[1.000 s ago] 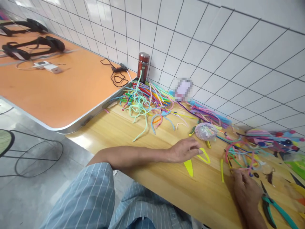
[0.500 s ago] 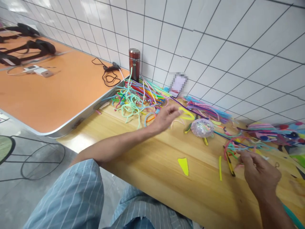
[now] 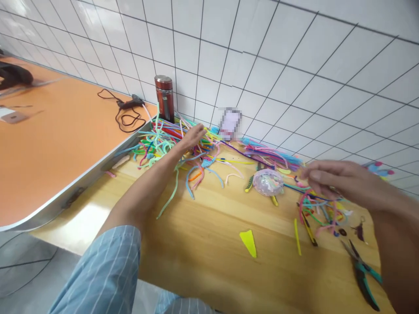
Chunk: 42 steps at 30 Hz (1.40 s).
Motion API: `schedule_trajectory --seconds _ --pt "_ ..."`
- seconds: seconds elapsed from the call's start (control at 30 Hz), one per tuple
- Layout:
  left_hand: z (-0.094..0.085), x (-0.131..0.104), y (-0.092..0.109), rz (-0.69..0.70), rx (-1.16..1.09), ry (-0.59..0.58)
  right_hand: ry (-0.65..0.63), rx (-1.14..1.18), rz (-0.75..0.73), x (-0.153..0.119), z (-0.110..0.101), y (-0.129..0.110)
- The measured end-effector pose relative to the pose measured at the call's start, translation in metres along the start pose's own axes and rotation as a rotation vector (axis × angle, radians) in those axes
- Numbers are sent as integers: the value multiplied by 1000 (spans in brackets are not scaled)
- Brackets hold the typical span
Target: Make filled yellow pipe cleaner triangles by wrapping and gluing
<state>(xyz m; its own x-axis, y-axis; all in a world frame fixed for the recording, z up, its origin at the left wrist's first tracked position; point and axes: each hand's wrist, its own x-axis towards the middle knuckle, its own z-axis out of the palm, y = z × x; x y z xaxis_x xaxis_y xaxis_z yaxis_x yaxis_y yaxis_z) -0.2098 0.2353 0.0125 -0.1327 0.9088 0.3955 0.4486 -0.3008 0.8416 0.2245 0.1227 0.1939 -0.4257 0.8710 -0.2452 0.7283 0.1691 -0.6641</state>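
My left hand (image 3: 194, 136) reaches over the heap of coloured pipe cleaners (image 3: 163, 141) at the back left, fingers stretched out, with yellow stems just beyond them. No object shows in it. My right hand (image 3: 330, 176) hovers above the right side of the table, slightly blurred, fingers curled and thumb pressed to them; whatever they pinch, if anything, is hidden. Beneath it lies a tangle of bent pipe cleaners (image 3: 322, 209). Close by are a craft knife (image 3: 308, 229), a short yellow stem (image 3: 297, 237) and a clear bowl (image 3: 268, 182) of small pieces.
A yellow cut-out (image 3: 248, 243) lies on the wooden table (image 3: 203, 244). Pliers (image 3: 362, 272) rest at the right. A red-brown flask (image 3: 164, 99) and a phone (image 3: 230, 123) stand near the tiled wall. The orange table (image 3: 65, 131) adjoins at left, with a black cabled device (image 3: 131, 102).
My left hand has moved left and back, away from the yellow loop, onto the heap. My right hand has risen and moved towards the wall, uncovering the pliers. The view has shifted right.
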Motion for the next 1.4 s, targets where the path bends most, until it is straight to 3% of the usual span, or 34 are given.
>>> schedule_trajectory --seconds 0.1,0.23,0.43,0.6,0.83,1.07,1.4 --pt "5 -5 -18 1 185 -94 142 -203 6 44 0 -34" --pt "10 -10 -33 29 396 -174 277 -488 -148 120 33 -65" --pt "13 -10 -33 80 583 -255 178 -711 -198 229 101 -67" --pt "14 -12 -34 106 679 -266 117 -728 -242 281 127 -61" --pt "14 -10 -35 145 745 -275 113 -766 -183 312 142 -46" --pt "15 -8 -36 153 762 -320 117 -803 -141 316 151 -41" --pt "15 -10 -32 110 744 -290 158 -816 -132 311 152 -48"
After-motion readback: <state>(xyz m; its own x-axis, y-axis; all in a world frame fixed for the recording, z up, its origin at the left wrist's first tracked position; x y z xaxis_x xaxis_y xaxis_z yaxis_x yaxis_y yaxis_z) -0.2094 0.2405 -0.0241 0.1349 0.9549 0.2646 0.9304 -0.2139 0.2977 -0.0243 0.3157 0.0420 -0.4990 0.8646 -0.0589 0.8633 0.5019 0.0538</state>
